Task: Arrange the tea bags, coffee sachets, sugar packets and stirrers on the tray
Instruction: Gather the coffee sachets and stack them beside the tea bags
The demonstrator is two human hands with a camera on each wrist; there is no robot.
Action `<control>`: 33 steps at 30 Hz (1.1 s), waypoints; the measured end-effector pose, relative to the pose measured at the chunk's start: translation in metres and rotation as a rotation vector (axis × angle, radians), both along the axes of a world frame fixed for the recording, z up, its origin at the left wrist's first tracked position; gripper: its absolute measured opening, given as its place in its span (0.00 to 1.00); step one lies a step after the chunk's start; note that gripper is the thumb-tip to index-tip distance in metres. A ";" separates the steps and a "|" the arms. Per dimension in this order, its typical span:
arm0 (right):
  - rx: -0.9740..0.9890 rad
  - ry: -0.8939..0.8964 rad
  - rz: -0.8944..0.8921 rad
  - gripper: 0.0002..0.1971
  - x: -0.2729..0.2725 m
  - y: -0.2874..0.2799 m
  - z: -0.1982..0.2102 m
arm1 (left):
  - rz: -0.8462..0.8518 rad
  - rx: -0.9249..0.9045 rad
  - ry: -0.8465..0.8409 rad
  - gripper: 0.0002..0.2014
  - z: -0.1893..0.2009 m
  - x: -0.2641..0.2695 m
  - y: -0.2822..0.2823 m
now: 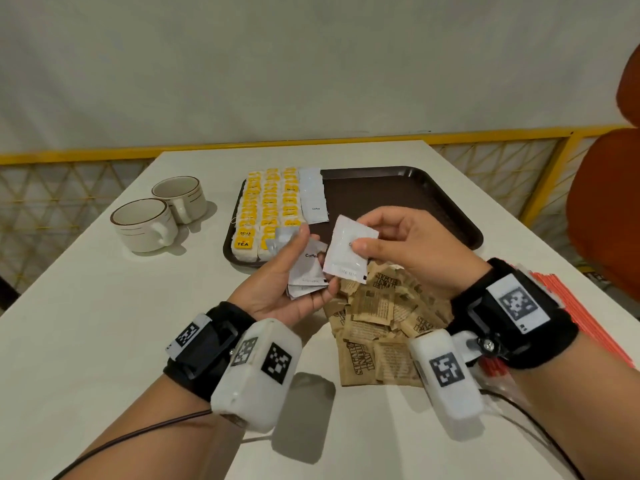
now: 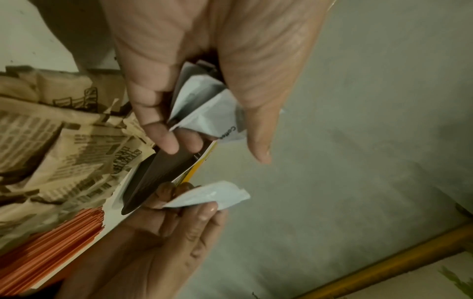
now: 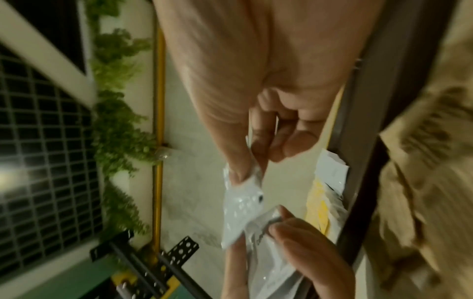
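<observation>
My left hand holds a small stack of white coffee sachets above the table, just in front of the dark brown tray. My right hand pinches one white coffee sachet between thumb and fingers, next to that stack. In the left wrist view the stack sits between thumb and fingers, and in the right wrist view the single sachet hangs from the fingertips. Rows of yellow tea bags fill the tray's left side, with a column of coffee sachets beside them.
A heap of brown sugar packets lies on the white table under my hands. Orange stirrers lie at the right edge. Two beige cups stand left of the tray. An orange chair is at the right.
</observation>
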State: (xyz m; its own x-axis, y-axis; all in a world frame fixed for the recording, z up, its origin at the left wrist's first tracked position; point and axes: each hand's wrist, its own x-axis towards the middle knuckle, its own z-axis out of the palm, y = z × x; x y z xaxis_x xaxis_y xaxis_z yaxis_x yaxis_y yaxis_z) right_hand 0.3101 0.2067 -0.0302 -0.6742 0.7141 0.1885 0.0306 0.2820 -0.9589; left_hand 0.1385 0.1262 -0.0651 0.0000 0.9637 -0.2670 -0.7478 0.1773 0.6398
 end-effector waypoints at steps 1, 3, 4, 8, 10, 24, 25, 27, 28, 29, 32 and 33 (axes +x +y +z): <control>0.083 -0.085 0.032 0.07 -0.002 -0.001 0.004 | -0.007 -0.015 0.011 0.31 0.000 0.001 0.000; 0.252 -0.209 0.038 0.06 -0.010 -0.004 0.009 | -0.043 -0.014 0.040 0.34 0.002 0.006 -0.001; 0.305 -0.242 0.026 0.06 -0.015 -0.005 0.010 | -0.056 -0.001 0.054 0.32 0.002 0.007 -0.002; 0.394 -0.300 -0.064 0.09 -0.030 -0.006 0.010 | -0.077 0.061 0.108 0.12 0.003 0.009 -0.007; 0.410 -0.293 -0.080 0.10 -0.033 -0.003 0.009 | -0.084 0.058 0.125 0.08 0.004 0.008 -0.008; 0.794 -0.632 0.260 0.48 -0.053 -0.003 0.007 | -0.019 0.101 0.142 0.13 0.001 0.005 -0.005; 0.795 -0.602 0.256 0.44 -0.055 -0.001 0.007 | -0.017 0.100 0.127 0.14 0.001 0.004 -0.005; 0.786 -0.517 0.250 0.38 -0.058 0.002 0.008 | 0.014 0.100 0.123 0.17 0.002 0.002 -0.004; 0.780 -0.496 0.255 0.37 -0.059 0.002 0.009 | 0.032 0.109 0.128 0.17 0.003 0.003 -0.004; 0.783 -0.497 0.262 0.38 -0.060 0.002 0.010 | 0.052 0.107 0.141 0.17 0.004 0.003 -0.004; 0.848 -0.568 0.262 0.45 -0.062 0.000 0.010 | 0.091 0.099 0.235 0.23 0.002 0.006 0.000; 0.867 -0.590 0.249 0.46 -0.063 -0.001 0.009 | 0.110 0.096 0.252 0.24 0.002 0.006 0.000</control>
